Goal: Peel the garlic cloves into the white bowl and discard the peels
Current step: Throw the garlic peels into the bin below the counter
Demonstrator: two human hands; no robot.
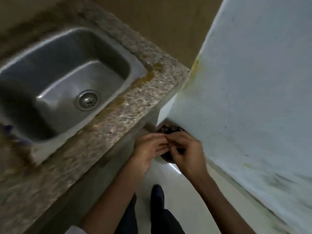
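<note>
Speckled granite counter [118,114], stained yellowish, frames a dull steel sink [55,53], smooth and round-cornered. Past the counter's end, above a dark round bin [169,130] on the glossy floor [160,174], the left hand [147,149] and right hand [186,155] meet, fingertips bunched and touching. Whether they pinch peel is too blurred to tell. No bowl or cloves show, so this looks like the discarding stage, late in the task. How much peeling is left cannot be judged.
</note>
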